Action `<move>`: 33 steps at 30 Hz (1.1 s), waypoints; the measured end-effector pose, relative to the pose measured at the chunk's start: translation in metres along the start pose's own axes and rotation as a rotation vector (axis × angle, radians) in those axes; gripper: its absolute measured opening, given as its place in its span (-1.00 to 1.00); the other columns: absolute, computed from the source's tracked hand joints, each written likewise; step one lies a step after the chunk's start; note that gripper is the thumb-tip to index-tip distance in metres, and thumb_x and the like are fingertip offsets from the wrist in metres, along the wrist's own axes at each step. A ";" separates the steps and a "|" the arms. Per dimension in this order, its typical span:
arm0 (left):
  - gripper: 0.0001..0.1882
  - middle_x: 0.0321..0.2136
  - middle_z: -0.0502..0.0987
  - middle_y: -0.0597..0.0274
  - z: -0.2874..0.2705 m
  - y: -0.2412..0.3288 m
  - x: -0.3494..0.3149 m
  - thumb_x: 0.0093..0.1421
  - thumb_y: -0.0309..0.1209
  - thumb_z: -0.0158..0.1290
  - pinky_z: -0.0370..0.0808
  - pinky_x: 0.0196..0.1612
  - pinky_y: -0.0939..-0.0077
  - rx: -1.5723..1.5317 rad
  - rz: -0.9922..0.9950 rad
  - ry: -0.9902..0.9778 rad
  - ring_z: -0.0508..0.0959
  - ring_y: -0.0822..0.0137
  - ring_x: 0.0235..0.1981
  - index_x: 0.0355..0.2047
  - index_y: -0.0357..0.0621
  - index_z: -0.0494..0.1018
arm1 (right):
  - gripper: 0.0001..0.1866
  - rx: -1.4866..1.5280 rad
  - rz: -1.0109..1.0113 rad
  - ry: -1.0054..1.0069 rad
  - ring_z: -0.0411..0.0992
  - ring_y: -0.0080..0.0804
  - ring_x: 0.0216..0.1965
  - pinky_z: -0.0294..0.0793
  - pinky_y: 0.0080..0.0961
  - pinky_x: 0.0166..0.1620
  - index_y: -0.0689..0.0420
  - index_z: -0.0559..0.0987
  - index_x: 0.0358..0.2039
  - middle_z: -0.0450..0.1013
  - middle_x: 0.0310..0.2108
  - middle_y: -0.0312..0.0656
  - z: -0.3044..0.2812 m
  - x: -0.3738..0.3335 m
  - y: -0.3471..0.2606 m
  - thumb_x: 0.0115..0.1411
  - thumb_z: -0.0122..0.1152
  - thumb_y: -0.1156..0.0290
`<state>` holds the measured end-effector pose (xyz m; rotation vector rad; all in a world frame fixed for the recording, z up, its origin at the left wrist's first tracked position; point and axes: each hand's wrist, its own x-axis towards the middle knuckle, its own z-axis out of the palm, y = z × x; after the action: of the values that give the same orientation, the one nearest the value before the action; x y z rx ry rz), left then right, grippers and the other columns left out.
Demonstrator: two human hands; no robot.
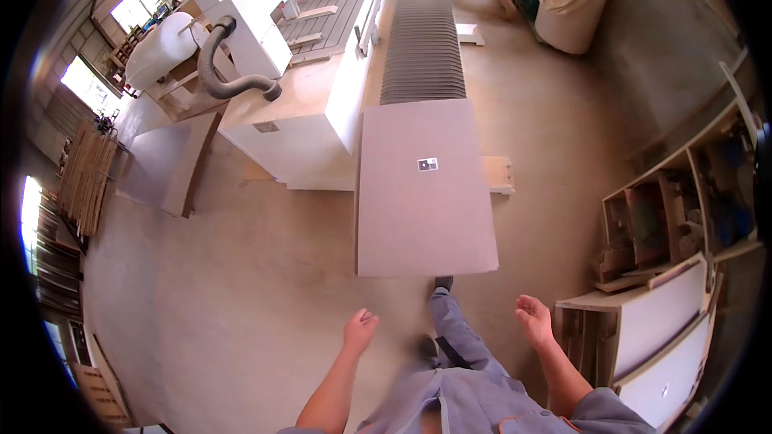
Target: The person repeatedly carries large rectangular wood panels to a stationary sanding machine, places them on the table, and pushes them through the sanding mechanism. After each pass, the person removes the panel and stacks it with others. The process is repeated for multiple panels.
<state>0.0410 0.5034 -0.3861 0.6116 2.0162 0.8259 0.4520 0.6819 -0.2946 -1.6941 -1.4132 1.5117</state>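
Observation:
My left hand (361,330) hangs in the air over the floor with its fingers curled in, and nothing shows in it. On the other side of my body my right hand (534,320) is raised, its fingers also folded and holding nothing that I can see. Ahead of both hands, and touching neither, lies a flat greyish-pink board (426,217) with a small black-and-white label (427,165). The board rests at the near end of a long run of dark ribbed bellows (422,56).
A white machine (281,145) with a slatted bed stands left of the board, a grey hose (211,64) on it. A wooden block (497,174) juts out right of the board. Cabinets and panels (663,313) stand at the right, a board stack (165,161) at the left.

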 end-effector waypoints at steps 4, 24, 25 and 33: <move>-0.32 -0.03 0.50 -0.13 -0.004 0.042 0.064 0.08 -0.22 0.20 0.41 0.10 0.34 0.079 0.029 0.142 0.51 0.08 0.02 0.10 -0.43 0.32 | -0.51 -0.114 0.078 -0.032 0.46 -0.33 -0.05 0.44 -0.44 0.06 0.34 0.44 0.03 0.50 -0.10 -0.08 0.031 0.096 0.006 0.06 0.21 0.49; -0.17 0.03 0.32 -0.33 0.031 0.127 0.136 0.11 -0.20 0.17 0.32 0.15 0.17 0.397 -0.213 -0.079 0.39 -0.06 0.09 0.21 -0.51 0.07 | -0.40 0.188 0.329 0.449 0.43 -0.36 -0.09 0.44 -0.45 -0.02 0.31 0.27 0.18 0.41 -0.02 -0.11 0.085 0.131 0.028 0.10 0.16 0.54; -0.18 0.01 0.37 -0.31 0.032 0.129 0.131 0.12 -0.20 0.16 0.34 0.13 0.17 0.339 -0.187 -0.250 0.42 -0.03 0.08 0.21 -0.50 0.08 | -0.37 0.298 0.311 0.564 0.43 -0.36 -0.09 0.43 -0.46 -0.02 0.31 0.24 0.21 0.40 -0.02 -0.12 0.088 0.127 0.031 0.11 0.16 0.53; -0.30 0.11 0.32 -0.24 -0.006 0.223 0.294 0.10 -0.27 0.15 0.22 0.22 0.04 0.640 0.475 -0.264 0.28 -0.12 0.18 0.17 -0.40 0.22 | -0.54 0.997 0.661 0.616 0.41 -0.39 -0.08 0.39 -0.39 -0.03 0.19 0.42 0.05 0.44 -0.01 -0.16 0.180 0.095 0.020 0.30 0.04 0.11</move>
<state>-0.0911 0.8477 -0.3726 1.5199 1.8950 0.3065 0.2825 0.7086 -0.4053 -1.7094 0.2643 1.3945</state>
